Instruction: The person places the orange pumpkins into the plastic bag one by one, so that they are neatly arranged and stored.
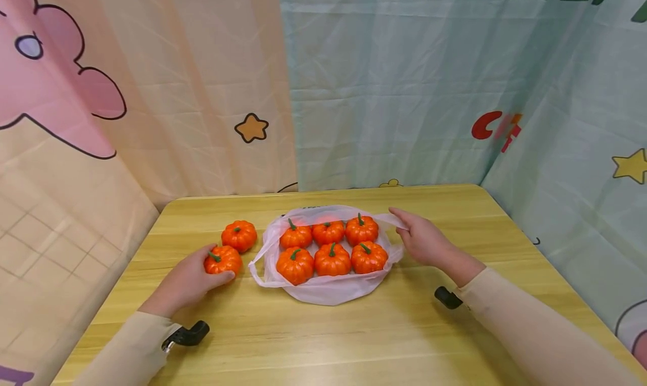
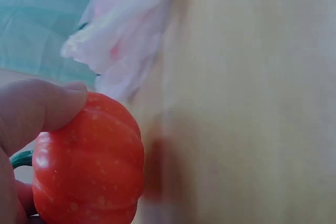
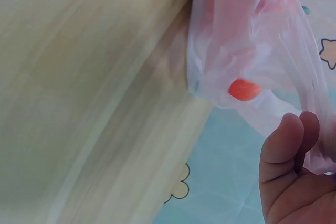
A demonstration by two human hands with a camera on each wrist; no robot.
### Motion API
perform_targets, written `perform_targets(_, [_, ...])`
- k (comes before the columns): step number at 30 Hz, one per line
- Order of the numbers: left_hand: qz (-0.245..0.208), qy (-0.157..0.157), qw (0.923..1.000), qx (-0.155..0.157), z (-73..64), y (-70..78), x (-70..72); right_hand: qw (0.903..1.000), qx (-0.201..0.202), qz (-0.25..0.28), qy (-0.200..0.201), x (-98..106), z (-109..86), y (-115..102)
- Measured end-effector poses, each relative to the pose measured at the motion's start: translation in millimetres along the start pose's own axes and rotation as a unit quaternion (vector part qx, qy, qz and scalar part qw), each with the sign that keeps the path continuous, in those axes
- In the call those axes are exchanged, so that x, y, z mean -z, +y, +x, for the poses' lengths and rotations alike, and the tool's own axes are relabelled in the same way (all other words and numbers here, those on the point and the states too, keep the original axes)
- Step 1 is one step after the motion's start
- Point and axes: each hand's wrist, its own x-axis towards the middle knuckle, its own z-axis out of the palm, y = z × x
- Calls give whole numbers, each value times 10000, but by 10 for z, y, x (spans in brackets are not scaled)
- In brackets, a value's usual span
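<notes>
My left hand (image 1: 189, 279) grips a small orange pumpkin (image 1: 223, 260) with a green stem, thumb on its near side. In the left wrist view that pumpkin (image 2: 92, 163) fills the lower left, with a shadow beside it on the wood. Just behind it, a second loose pumpkin (image 1: 239, 236) lies on the table. A thin white plastic bag (image 1: 331, 291) lies spread open at the middle, with several pumpkins (image 1: 332, 259) in two rows inside. At the bag's right side my right hand (image 1: 427, 240) pinches its handle; the right wrist view shows the handle (image 3: 299, 61) pulled taut.
The light wooden table (image 1: 323, 341) carries everything. Printed cloth curtains (image 1: 384, 94) stand behind it and at both sides. A black strap piece (image 1: 189, 334) sticks out at the left wrist, and another (image 1: 447, 298) at the right wrist.
</notes>
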Motion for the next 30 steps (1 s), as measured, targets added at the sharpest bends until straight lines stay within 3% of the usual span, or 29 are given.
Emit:
perform_targets(5, [-3, 201, 9996, -172, -17, 141, 182, 9998, 36, 196, -30, 22, -4, -42])
perform_targets(10, [-85, 311, 9982, -500, 43, 349, 230, 9992, 126, 365, 55, 36, -5, -56])
perform_targets(17, [-490, 200, 9947, -881, 183, 673, 153, 9986, 98, 377, 344, 45, -8, -62])
perform_targets(24, [-1043, 43, 9895, -998, 343, 967, 15, 9973, 54, 497, 531, 55, -17, -64])
perform_targets(30, [-1112, 47, 9865, -1201, 451, 1186, -85, 9965, 62, 511, 651, 64, -23, -67])
